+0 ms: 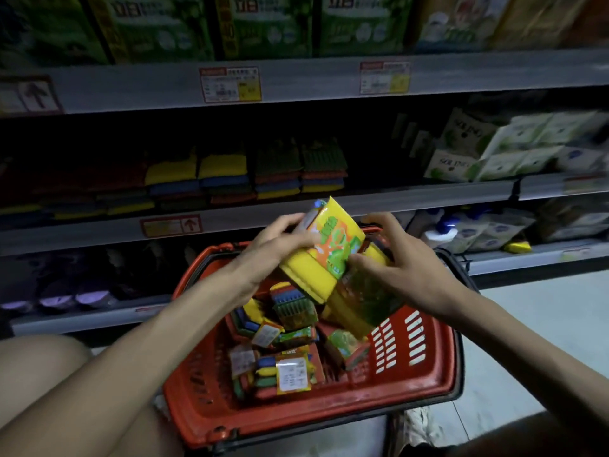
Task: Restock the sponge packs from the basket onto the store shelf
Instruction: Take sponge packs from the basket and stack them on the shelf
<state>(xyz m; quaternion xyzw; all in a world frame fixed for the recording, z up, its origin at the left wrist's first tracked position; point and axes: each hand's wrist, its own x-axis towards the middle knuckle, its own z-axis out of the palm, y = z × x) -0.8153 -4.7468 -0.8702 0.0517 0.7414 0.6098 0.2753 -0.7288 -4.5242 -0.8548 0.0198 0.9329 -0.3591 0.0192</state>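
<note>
Left hand [280, 245] curled round a yellow sponge pack [333, 242] above the red basket [296, 420], right hand [405, 268] gripping a second pack [362, 305] touching beneath it, more packs [291, 374] loose in the basket, stacked sponges [224, 176] on the shelf [412, 199] behind

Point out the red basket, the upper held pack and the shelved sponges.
red basket [329, 413], head view, near wall.
upper held pack [333, 239], head view, printed front label.
shelved sponges [222, 166], head view, yellow top of one stack.

price tags [230, 84]: unreadable | top boxes [273, 28]: cropped | lower sponge pack [362, 308]: partly behind right hand [408, 268]
</note>
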